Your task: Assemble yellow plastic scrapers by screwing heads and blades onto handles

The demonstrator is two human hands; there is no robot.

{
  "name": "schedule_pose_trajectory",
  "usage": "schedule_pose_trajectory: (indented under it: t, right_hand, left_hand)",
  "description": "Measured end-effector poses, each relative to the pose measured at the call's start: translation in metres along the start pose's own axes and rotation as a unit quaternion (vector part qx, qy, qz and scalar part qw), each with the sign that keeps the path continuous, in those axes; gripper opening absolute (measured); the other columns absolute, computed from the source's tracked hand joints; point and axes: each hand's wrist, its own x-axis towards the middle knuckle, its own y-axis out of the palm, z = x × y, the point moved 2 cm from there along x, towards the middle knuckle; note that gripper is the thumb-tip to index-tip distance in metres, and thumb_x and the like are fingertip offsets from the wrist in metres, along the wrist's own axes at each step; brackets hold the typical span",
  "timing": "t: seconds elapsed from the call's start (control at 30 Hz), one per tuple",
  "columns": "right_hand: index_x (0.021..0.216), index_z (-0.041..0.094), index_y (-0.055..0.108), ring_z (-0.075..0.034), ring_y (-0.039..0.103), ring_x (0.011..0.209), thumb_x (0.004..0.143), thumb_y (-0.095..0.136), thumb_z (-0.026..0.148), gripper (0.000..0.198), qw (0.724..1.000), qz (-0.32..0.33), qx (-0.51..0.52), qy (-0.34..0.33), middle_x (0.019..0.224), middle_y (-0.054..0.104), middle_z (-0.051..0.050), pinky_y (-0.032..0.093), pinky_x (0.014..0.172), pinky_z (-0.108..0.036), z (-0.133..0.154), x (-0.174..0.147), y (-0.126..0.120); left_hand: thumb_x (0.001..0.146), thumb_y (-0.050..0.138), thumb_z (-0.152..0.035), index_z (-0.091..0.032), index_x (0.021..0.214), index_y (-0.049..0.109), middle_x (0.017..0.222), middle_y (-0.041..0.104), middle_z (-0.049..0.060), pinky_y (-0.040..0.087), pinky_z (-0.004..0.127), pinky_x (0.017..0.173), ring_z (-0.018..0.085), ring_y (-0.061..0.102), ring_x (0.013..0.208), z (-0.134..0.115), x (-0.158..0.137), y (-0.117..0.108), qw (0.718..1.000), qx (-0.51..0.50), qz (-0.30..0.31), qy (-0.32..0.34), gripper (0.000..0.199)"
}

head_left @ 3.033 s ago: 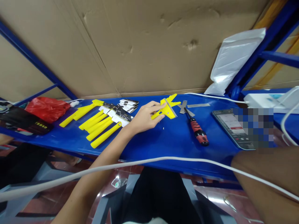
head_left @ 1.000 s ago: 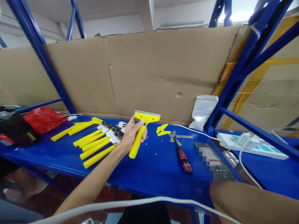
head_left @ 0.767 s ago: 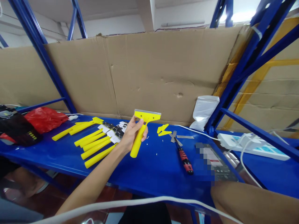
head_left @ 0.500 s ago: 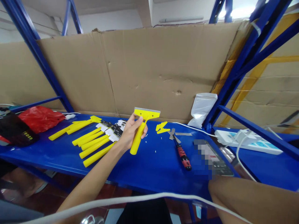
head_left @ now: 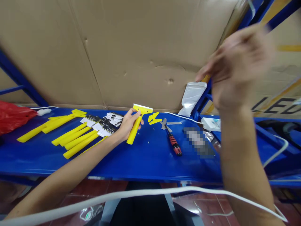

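Note:
My left hand (head_left: 125, 125) grips a yellow scraper (head_left: 134, 130) by its handle, with the wide blade head pointing up and away. On the right, my right hand (head_left: 240, 62) is raised in front of the cardboard, near a white plastic bag (head_left: 193, 95); motion blur hides whether its fingers hold anything. To the right of the scraper lie small yellow plastic pieces (head_left: 154, 118) and several grey blades (head_left: 174, 123). A red-and-black screwdriver (head_left: 174, 144) rests with its tip at the blades. Several yellow scrapers (head_left: 81, 139), some with black-and-white cards, lie left of my left hand.
A blue table (head_left: 150, 163) stands against a tall cardboard sheet (head_left: 131, 56). A red bag (head_left: 14, 116) is at the left, a power strip (head_left: 211, 124) at the right. A white cable (head_left: 141, 193) crosses close in front of me. Tiny bits lie on the table.
My right arm has swung up from the lower right, bringing the hand beside the bag. The view has tilted down and shifted. My left hand keeps hold of the scraper.

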Motion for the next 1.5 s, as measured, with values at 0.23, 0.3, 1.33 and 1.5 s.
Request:
schedule_pose_trajectory:
  t: [0.23,0.3,1.33,1.5]
  right_hand:
    - [0.097,0.023,0.072,-0.021,0.076,0.077,0.098,0.081,0.030,0.011,0.900,0.327,-0.188,0.218,0.085,0.079,-0.003,0.058,0.073,-0.034,-0.115,-0.089,0.032]
    - [0.096,0.022,0.073,-0.021,0.076,0.080,0.096,0.078,0.018,0.006,0.855,0.390,-0.263,0.217,0.090,0.081,-0.004,0.056,0.077,-0.033,-0.139,-0.112,0.039]
    - [0.103,0.022,0.068,-0.023,0.071,0.088,0.108,0.068,0.024,0.006,0.863,0.435,-0.218,0.138,0.099,0.079,-0.007,0.052,0.082,-0.035,-0.150,-0.159,0.050]
    - [0.105,0.025,0.072,-0.025,0.073,0.097,0.113,0.060,0.030,0.015,0.922,0.312,-0.226,0.043,0.107,0.080,-0.009,0.058,0.092,-0.042,-0.137,-0.151,0.051]
  left_hand:
    - [0.092,0.092,-0.044,-0.025,0.113,0.054,0.085,0.071,-0.002,0.048,0.020,0.045,0.013,0.069,0.059,0.007,0.007,-0.021,1.000,-0.005,0.010,-0.007,0.048]
    - [0.093,0.091,-0.046,-0.025,0.113,0.054,0.082,0.070,-0.002,0.049,0.021,0.045,0.014,0.069,0.059,0.007,0.008,-0.026,1.000,0.002,0.013,-0.004,0.048]
    - [0.099,0.084,-0.035,-0.023,0.104,0.054,0.084,0.068,0.001,0.052,0.021,0.047,0.014,0.068,0.063,0.014,-0.012,-0.018,0.995,-0.022,0.009,-0.096,0.033]
    - [0.098,0.085,-0.036,-0.022,0.104,0.056,0.084,0.068,0.001,0.051,0.021,0.047,0.015,0.068,0.064,0.017,-0.016,-0.015,0.994,-0.024,0.008,-0.109,0.032]
